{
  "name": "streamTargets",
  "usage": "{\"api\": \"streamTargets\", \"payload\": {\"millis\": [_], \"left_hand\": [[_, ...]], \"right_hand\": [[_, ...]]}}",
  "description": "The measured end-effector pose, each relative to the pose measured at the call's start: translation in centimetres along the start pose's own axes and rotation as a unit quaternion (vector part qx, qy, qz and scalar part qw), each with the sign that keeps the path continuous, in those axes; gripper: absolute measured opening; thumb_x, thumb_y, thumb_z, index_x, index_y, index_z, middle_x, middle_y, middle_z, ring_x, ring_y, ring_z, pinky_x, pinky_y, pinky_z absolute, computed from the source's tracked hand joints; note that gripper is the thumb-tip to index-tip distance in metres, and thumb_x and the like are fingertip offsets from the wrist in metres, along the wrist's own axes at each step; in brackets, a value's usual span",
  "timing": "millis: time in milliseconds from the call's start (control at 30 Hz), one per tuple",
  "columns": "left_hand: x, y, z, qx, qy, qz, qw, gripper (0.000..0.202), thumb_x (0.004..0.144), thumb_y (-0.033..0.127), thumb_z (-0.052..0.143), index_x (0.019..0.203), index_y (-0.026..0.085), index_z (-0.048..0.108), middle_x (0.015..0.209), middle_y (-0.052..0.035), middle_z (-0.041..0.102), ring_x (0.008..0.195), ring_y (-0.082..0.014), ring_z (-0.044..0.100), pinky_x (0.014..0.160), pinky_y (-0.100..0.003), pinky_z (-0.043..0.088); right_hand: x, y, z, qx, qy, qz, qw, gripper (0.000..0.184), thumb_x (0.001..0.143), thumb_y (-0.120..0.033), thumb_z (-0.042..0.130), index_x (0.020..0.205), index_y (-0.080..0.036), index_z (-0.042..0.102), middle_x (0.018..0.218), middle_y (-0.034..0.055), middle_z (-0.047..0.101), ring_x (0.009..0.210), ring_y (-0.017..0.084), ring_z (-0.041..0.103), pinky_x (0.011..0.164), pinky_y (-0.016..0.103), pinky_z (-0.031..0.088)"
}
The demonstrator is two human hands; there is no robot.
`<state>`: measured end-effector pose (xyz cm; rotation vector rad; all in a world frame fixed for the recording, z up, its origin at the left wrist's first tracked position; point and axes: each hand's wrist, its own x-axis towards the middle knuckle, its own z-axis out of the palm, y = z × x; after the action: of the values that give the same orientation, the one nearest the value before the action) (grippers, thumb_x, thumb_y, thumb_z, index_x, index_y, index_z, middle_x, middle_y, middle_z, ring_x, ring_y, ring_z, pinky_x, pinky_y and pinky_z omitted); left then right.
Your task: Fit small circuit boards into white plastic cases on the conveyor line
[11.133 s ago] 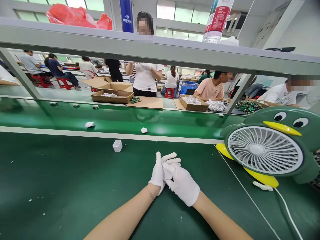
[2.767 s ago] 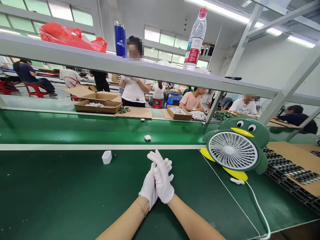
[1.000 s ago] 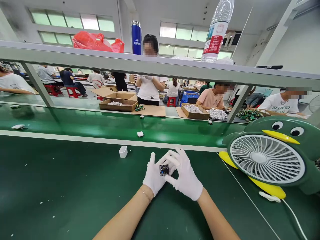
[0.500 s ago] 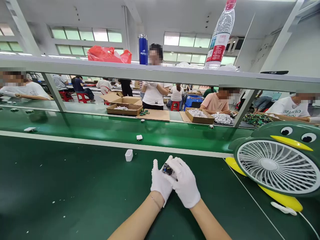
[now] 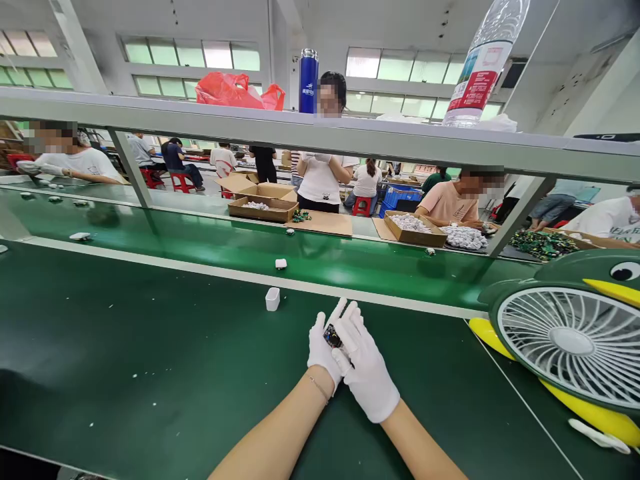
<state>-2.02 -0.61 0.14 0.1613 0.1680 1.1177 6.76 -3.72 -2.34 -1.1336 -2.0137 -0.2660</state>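
My left hand [image 5: 321, 350], in a white glove, is closed around a small dark circuit board [image 5: 332, 336] with bits of blue on it. The fingers of my gloved right hand [image 5: 370, 373] lie against the board's right side and hide part of it. Both hands are together above the dark green table, with the fingertips pointing away from me. To the left of them, a small white plastic cup-shaped housing [image 5: 273, 299] stands on the table. A white piece [image 5: 281, 264] sits beyond it on the green conveyor belt [image 5: 210, 250].
At right stands a green penguin-shaped fan [image 5: 573, 340]. A shelf [image 5: 390, 137] crosses above the belt, carrying a water bottle [image 5: 480, 73], a blue flask [image 5: 309, 80] and a red bag [image 5: 237, 91]. Co-workers sit and stand beyond, near boxes [image 5: 263, 211] of white parts.
The view has turned slightly left, so the scene sits farther right. White pieces on the belt have moved left relative to the housing. Both hands stay on the circuit board.
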Motion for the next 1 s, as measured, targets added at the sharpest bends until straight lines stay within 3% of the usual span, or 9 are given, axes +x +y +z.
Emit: {"api": "streamTargets", "payload": {"millis": [100,200,400,567,733,867,1000], "left_hand": [[0.0,0.2,0.2,0.023,0.003,-0.005,1.0,0.052,0.082,0.043,0.038,0.129,0.02,0.038,0.129,-0.0075,0.042,0.113,-0.0229,0.045,0.097,-0.036,0.034],[0.0,0.0,0.5,0.044,0.019,-0.015,0.999,0.056,0.08,0.05,0.04,0.127,0.02,0.04,0.127,-0.0094,0.044,0.111,-0.0245,0.046,0.096,-0.038,0.036],[0.0,-0.6,0.7,0.052,0.038,-0.041,0.997,0.058,0.08,0.054,0.037,0.128,0.021,0.037,0.126,-0.0092,0.045,0.11,-0.0238,0.047,0.095,-0.039,0.036],[0.3,0.2,-0.1,0.049,-0.003,-0.063,0.997,0.063,0.078,0.058,0.034,0.13,0.023,0.033,0.131,-0.0091,0.038,0.116,-0.0256,0.041,0.097,-0.041,0.033],[0.4,0.9,-0.1,0.069,-0.035,-0.052,0.996,0.061,0.08,0.057,0.032,0.129,0.021,0.036,0.136,-0.0071,0.032,0.12,-0.0242,0.035,0.1,-0.036,0.03],[0.3,0.6,0.6,0.087,-0.034,-0.061,0.994,0.055,0.083,0.049,0.034,0.127,0.017,0.04,0.134,-0.0062,0.036,0.12,-0.0219,0.036,0.101,-0.032,0.029],[0.5,-0.2,0.7,0.091,-0.033,-0.039,0.995,0.047,0.085,0.037,0.037,0.127,0.016,0.04,0.131,-0.0069,0.04,0.119,-0.0208,0.038,0.103,-0.031,0.027]], "right_hand": [[0.4,-0.5,-0.7,0.021,-0.02,0.05,0.998,0.052,0.082,-0.022,0.044,0.132,-0.02,0.029,0.14,0.0059,0.022,0.13,0.027,0.012,0.1,0.051,0.031],[0.6,-0.6,-1.1,0.052,-0.028,0.123,0.991,0.047,0.081,-0.027,0.046,0.127,-0.026,0.036,0.138,0.0028,0.027,0.129,0.025,0.017,0.101,0.05,0.028],[0.4,0.5,-0.3,0.166,0.011,0.223,0.96,0.043,0.075,-0.032,0.055,0.115,-0.02,0.047,0.131,0.0095,0.037,0.125,0.024,0.029,0.098,0.045,0.034],[0.6,0.9,-1.2,0.226,0.029,0.183,0.956,0.038,0.072,-0.026,0.059,0.108,-0.02,0.049,0.124,0.0085,0.044,0.124,0.023,0.03,0.097,0.041,0.036],[0.5,1.1,-1.4,0.188,-0.018,0.12,0.975,0.033,0.072,-0.027,0.059,0.104,-0.022,0.057,0.121,0.0078,0.047,0.123,0.027,0.03,0.097,0.049,0.034],[0.5,1.4,-0.8,0.165,-0.003,0.125,0.978,0.041,0.081,-0.03,0.048,0.121,-0.023,0.047,0.132,0.0076,0.036,0.126,0.026,0.025,0.1,0.047,0.032],[0.6,1.7,-0.3,0.152,-0.031,0.094,0.983,0.035,0.087,-0.029,0.036,0.12,-0.031,0.047,0.14,-0.0015,0.021,0.13,0.024,0.014,0.103,0.045,0.028]]}}
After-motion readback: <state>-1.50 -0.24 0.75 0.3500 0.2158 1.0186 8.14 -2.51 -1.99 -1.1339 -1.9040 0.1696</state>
